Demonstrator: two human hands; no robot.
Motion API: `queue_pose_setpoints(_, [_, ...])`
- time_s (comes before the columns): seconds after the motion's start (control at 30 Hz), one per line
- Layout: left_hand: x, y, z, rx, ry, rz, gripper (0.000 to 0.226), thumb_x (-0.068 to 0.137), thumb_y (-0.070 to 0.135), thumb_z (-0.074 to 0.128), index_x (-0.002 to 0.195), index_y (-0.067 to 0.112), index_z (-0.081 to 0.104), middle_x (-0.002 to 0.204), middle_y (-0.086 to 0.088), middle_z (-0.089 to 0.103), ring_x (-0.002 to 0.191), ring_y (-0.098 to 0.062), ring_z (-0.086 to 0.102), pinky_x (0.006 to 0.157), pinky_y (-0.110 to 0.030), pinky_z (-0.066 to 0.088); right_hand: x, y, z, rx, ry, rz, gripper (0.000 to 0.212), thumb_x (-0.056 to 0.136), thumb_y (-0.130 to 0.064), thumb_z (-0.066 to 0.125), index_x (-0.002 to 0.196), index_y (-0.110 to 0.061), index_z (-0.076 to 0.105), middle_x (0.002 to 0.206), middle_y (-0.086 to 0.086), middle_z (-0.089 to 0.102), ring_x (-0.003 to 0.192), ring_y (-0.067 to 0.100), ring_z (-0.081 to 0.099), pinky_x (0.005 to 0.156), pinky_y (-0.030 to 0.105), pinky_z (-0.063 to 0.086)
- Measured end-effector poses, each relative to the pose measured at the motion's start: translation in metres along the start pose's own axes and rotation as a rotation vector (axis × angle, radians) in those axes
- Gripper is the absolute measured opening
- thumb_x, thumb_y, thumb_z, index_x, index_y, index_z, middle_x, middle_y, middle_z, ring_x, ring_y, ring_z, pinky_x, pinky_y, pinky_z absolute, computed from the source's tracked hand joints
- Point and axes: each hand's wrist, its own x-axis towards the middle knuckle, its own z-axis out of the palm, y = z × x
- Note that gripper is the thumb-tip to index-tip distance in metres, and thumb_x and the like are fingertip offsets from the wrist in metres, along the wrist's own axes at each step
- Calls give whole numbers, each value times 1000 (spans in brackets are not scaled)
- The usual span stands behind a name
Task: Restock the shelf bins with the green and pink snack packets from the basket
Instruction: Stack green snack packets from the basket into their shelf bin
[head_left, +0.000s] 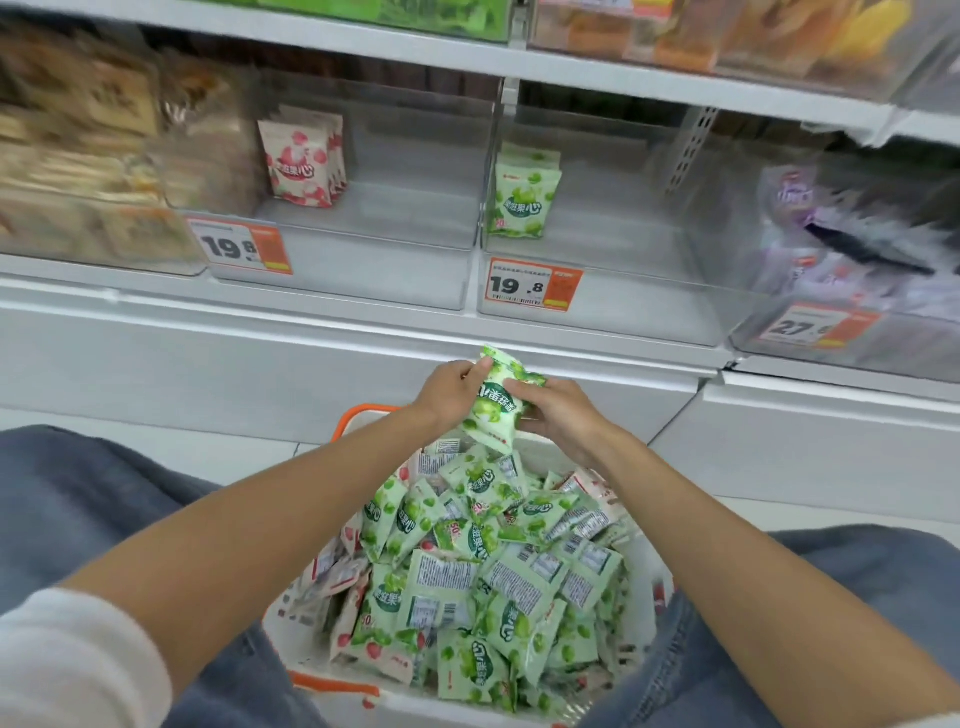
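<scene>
Green glossy plastic snack packet (493, 402) is above white basket with orange handle (405, 704), below shelf edge. Left hand (447, 395) pinches top-left corner, right hand (563, 415) grips right side; fingers (519, 387) curled onto film, packet between both hands. Step: pick done, placement pending. Next: lift up-right into clear plastic bin (597, 296), stand it beside stocked green packets (524, 200). Print looks inverted, so probably needs a flip.

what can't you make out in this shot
Head view, all of it:
- Far-left bins: contents smeared by motion blur.
- Purple packets at right: blurred, their price tag partly unreadable.
- Basket: its depth hidden under the packet pile.
- Held green packet: edges covered by left hand and right hand.
</scene>
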Motion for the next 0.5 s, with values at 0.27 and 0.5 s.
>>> queue_pose_setpoints(0.27, [3, 32, -30, 346, -139, 130, 49, 63, 24, 92, 101, 17, 61, 105, -1, 63, 97, -19, 60, 73, -27, 45, -17, -43, -15, -287, 88, -147, 34, 78, 6, 70, 105, -11, 59, 109, 7, 65, 93, 17, 63, 79, 26, 54])
queue_pose_setpoints(0.5, [-2, 67, -38, -245, 97, 164, 47, 71, 12, 86, 109, 18, 60, 95, -5, 66, 80, -18, 66, 69, -29, 56, -30, -78, -16, -273, 52, -258, 28, 78, -3, 76, 105, -8, 71, 96, 11, 74, 80, 16, 69, 76, 27, 56])
